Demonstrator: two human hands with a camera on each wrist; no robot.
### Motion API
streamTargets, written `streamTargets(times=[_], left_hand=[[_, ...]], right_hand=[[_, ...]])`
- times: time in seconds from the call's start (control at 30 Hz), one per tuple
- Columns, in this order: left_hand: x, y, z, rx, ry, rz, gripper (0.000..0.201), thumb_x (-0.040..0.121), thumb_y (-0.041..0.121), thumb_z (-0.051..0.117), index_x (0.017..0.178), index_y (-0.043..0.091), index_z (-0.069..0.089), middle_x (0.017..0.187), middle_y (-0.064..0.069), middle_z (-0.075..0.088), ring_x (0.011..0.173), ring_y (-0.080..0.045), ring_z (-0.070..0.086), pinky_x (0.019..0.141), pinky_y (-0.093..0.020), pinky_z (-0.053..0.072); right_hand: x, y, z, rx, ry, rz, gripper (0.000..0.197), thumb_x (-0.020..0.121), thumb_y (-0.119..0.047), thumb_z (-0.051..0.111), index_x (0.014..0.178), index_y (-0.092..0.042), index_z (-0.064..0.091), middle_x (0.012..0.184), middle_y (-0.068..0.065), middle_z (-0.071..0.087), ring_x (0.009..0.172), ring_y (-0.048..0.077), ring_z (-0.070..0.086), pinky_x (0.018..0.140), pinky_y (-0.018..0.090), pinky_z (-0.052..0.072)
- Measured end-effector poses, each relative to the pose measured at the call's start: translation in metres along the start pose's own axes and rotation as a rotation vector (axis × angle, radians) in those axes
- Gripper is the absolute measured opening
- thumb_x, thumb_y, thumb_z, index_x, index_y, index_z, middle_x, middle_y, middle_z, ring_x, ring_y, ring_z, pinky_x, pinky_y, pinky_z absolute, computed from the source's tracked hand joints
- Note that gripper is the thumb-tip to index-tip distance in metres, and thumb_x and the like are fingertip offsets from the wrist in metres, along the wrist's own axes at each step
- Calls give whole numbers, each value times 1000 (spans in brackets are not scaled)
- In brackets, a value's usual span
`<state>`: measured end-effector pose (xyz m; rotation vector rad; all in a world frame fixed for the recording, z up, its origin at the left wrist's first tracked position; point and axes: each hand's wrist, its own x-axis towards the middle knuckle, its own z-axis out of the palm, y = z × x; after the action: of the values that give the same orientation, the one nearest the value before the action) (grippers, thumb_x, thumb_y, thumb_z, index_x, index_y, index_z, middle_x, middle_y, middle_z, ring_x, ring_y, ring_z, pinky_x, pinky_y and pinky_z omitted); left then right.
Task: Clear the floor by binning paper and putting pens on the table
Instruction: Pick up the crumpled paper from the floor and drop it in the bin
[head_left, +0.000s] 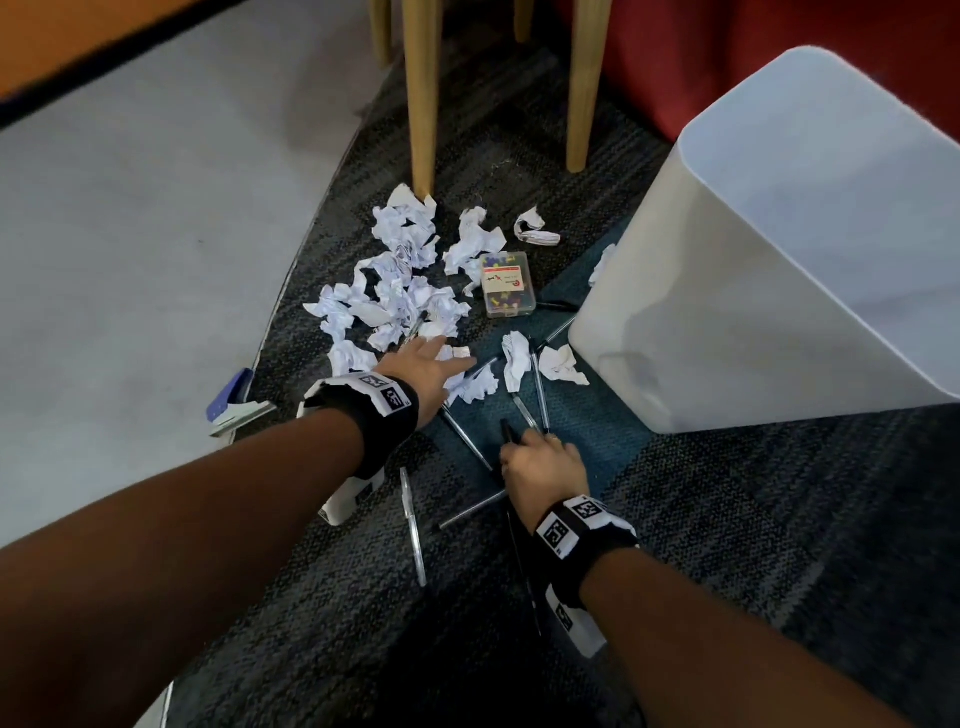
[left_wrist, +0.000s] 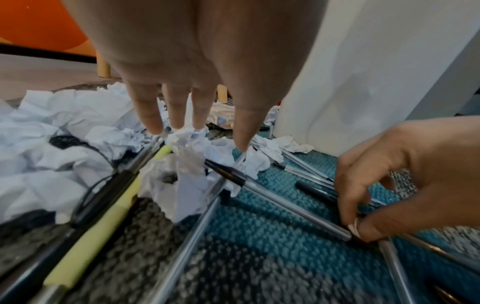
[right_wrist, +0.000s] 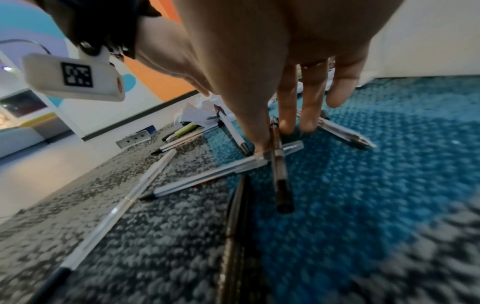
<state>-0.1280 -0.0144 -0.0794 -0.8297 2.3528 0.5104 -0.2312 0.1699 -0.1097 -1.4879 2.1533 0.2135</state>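
Note:
Crumpled white paper (head_left: 400, 296) lies in a heap on the carpet, with smaller scraps (head_left: 514, 358) near the white bin (head_left: 779, 270). My left hand (head_left: 447, 358) reaches over the heap's near edge, and its straight fingers (left_wrist: 179, 115) are just above a paper ball (left_wrist: 182, 144). My right hand (head_left: 524, 441) is lower and closer to me. Its thumb and fingers pinch a clear pen with a black cap (right_wrist: 281, 185) among several pens (head_left: 413, 525) scattered on the floor. The right hand (left_wrist: 358, 226) also shows in the left wrist view, low over the pens.
A clear box of pushpins (head_left: 506, 285) lies between the paper and the bin. A blue stapler (head_left: 234, 400) sits at the carpet's left edge. Wooden chair legs (head_left: 421, 104) stand behind the heap. A yellow-barrelled pen (left_wrist: 103, 226) lies by my left wrist.

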Motion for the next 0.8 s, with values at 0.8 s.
streamTargets(times=[0.8], left_hand=[[-14,-10,8,-250,274,16,31,94,17,55,124,13,60,131,-5,48,118,-24,52,99,-28,38]], right_hand=[[58,-19,-37,37,-6,-66,20,90,5,50,107,3,60,117,18,58,107,36,61,84,42,50]])
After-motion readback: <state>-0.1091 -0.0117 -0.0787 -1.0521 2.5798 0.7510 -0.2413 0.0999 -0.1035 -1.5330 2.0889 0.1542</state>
